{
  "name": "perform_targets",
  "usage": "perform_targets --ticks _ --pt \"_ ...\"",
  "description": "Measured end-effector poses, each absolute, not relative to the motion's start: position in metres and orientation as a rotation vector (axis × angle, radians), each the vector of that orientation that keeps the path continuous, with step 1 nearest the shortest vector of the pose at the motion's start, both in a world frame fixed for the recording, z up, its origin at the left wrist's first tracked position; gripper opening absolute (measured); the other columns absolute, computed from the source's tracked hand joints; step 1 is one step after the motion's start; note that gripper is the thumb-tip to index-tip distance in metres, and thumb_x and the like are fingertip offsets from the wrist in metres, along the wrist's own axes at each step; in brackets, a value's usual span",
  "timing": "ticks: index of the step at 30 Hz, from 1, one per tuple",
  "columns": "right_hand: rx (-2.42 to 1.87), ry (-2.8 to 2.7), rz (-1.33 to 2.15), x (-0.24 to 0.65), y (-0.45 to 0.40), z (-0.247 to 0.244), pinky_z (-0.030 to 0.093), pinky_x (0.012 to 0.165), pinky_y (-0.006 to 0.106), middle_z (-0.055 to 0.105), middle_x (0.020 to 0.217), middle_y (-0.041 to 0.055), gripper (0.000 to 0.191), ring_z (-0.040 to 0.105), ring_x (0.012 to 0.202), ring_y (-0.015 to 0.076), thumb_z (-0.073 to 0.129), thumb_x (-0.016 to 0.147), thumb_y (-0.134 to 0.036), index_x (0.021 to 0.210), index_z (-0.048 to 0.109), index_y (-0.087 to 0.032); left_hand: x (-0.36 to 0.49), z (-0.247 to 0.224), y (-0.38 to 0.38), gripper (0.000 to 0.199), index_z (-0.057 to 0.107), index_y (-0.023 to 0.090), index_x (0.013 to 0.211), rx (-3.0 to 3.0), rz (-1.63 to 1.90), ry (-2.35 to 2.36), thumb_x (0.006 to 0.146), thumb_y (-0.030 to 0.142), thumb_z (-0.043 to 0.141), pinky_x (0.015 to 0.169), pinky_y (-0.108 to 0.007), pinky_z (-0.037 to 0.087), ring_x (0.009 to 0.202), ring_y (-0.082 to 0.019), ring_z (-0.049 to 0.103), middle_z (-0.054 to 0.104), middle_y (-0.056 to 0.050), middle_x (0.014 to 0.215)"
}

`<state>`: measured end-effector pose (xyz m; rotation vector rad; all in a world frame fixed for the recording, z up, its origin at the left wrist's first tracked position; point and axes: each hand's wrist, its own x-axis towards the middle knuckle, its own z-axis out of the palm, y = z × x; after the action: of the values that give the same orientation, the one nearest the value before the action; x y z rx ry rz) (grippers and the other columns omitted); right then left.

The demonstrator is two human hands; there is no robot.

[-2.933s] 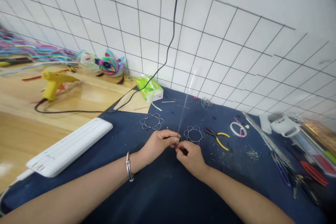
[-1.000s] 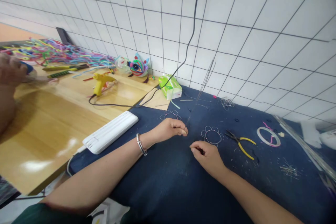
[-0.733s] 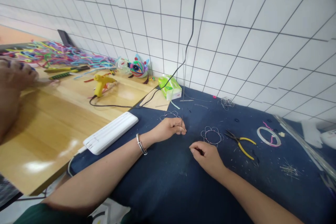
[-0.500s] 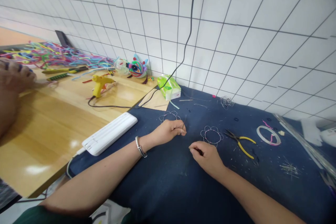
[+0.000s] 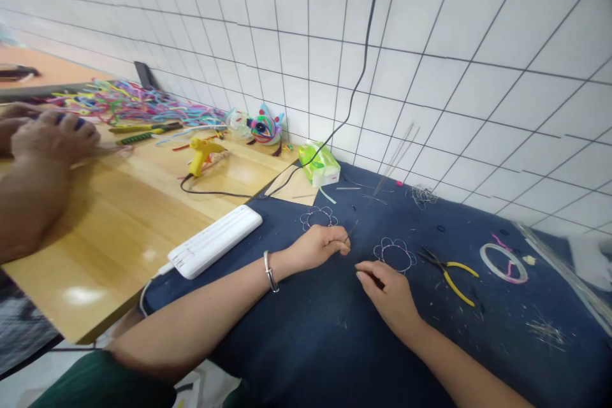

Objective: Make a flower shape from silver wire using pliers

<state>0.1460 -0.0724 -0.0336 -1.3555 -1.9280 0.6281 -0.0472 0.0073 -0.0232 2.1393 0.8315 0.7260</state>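
My left hand [image 5: 325, 247], with a silver bangle at the wrist, is closed in a pinch on a thin wire [image 5: 354, 227] that sticks up past the fingertips. To its right, my right hand [image 5: 385, 284] has thumb and forefinger pressed together; whatever they hold is too fine to make out. Just beyond the left hand lies a flower-shaped wire frame [image 5: 319, 209]. A second wire flower [image 5: 411, 259] lies behind the right hand. Pliers with yellow handles [image 5: 459, 266] rest beside it, jaws apart. Faint straight wires [image 5: 396, 158] rise blurred before the wall.
A white power bank [image 5: 215, 241] lies at the left cloth edge. Beyond are a yellow glue gun [image 5: 203, 156], its cord, a tissue pack [image 5: 321, 166] and colourful pipe cleaners [image 5: 143, 102]. Another person's hands [image 5: 52, 134] work at far left. A ring-shaped coil [image 5: 485, 258] and wire scraps [image 5: 547, 333] lie right.
The view has shifted, so everything sits farther right. Faint long wires now show against the wall. Both hands keep nearly the same pose, and more of the other person's hands shows.
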Motion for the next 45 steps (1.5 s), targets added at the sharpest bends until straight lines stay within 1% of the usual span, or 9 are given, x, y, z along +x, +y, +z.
perform_targets --ticks 6,7,10,15,21,29,35,38,45 --pt "-1.263 -1.845 0.509 0.148 -0.07 -0.025 0.045 0.074 0.028 0.059 0.09 0.0023 0.02 0.056 0.08 0.0151 0.052 0.082 -0.025 0.102 0.059 -0.023 -0.035 -0.02 -0.011 0.022 0.059 0.017 0.09 2.343 0.749 0.718 0.087 0.016 0.038 0.074 -0.02 0.042 0.081 -0.012 0.058 0.063 -0.002 0.088" --pt "-1.239 -1.847 0.479 0.148 -0.069 -0.024 0.045 0.075 0.029 0.059 0.091 0.0027 0.02 0.056 0.082 0.0157 0.053 0.082 -0.024 0.1 0.059 -0.023 -0.033 -0.02 -0.013 0.022 0.058 0.017 0.092 2.388 0.728 0.669 0.086 0.014 0.038 0.075 -0.02 0.041 0.084 -0.012 0.058 0.063 -0.003 0.09" --pt "-1.164 -1.855 0.398 0.149 -0.068 -0.023 0.045 0.079 0.032 0.059 0.09 0.0032 0.014 0.055 0.086 0.0172 0.055 0.081 -0.022 0.093 0.06 -0.024 -0.027 -0.022 -0.018 0.02 0.058 0.016 0.091 2.439 0.718 0.664 0.085 0.013 0.04 0.071 -0.02 0.042 0.079 -0.013 0.058 0.063 -0.003 0.086" --pt "-1.078 -1.89 0.332 0.149 -0.069 -0.021 0.045 0.08 0.033 0.059 0.086 0.0031 0.011 0.056 0.084 0.0174 0.055 0.08 -0.019 0.088 0.061 -0.024 -0.024 -0.022 -0.022 0.016 0.058 0.016 0.085 2.384 0.732 0.709 0.084 0.013 0.042 0.065 -0.019 0.042 0.073 -0.011 0.058 0.063 -0.001 0.079" --pt "-1.084 -1.878 0.387 0.148 -0.073 -0.014 0.045 0.072 0.031 0.057 0.077 0.0026 0.007 0.055 0.077 0.0169 0.054 0.081 -0.02 0.078 0.06 -0.023 -0.021 -0.023 -0.025 0.017 0.059 0.016 0.077 2.262 0.717 0.687 0.082 0.01 0.043 0.064 -0.018 0.043 0.071 -0.01 0.059 0.064 -0.001 0.076" --pt "-1.169 -1.876 0.474 0.147 -0.074 -0.01 0.042 0.069 0.03 0.053 0.073 0.0019 0.014 0.052 0.073 0.0166 0.049 0.083 -0.024 0.07 0.053 -0.022 -0.013 -0.027 -0.03 0.013 0.06 0.015 0.077 2.054 0.75 0.698 0.082 0.014 0.048 0.064 -0.017 0.045 0.071 -0.009 0.06 0.065 0.0 0.075" --pt "-1.215 -1.851 0.501 0.147 -0.074 -0.013 0.042 0.07 0.03 0.054 0.078 0.0024 0.01 0.052 0.076 0.017 0.051 0.083 -0.026 0.074 0.054 -0.022 -0.015 -0.029 -0.029 0.015 0.061 0.015 0.078 2.11 0.774 0.726 0.082 0.014 0.047 0.063 -0.017 0.044 0.069 -0.01 0.059 0.064 -0.001 0.075" --pt "-1.238 -1.856 0.481 0.148 -0.074 -0.014 0.042 0.071 0.03 0.055 0.082 0.0033 0.007 0.052 0.079 0.0177 0.051 0.082 -0.027 0.078 0.055 -0.022 -0.017 -0.03 -0.028 0.016 0.062 0.016 0.08 2.219 0.798 0.724 0.082 0.014 0.046 0.065 -0.019 0.043 0.071 -0.011 0.058 0.064 -0.002 0.077" --pt "-1.219 -1.895 0.499 0.15 -0.075 -0.012 0.041 0.07 0.029 0.054 0.078 0.0026 0.011 0.052 0.076 0.0173 0.05 0.083 -0.027 0.075 0.055 -0.022 -0.017 -0.03 -0.029 0.016 0.061 0.016 0.082 2.343 0.815 0.736 0.08 0.012 0.046 0.065 -0.018 0.041 0.071 -0.011 0.057 0.063 -0.002 0.077"
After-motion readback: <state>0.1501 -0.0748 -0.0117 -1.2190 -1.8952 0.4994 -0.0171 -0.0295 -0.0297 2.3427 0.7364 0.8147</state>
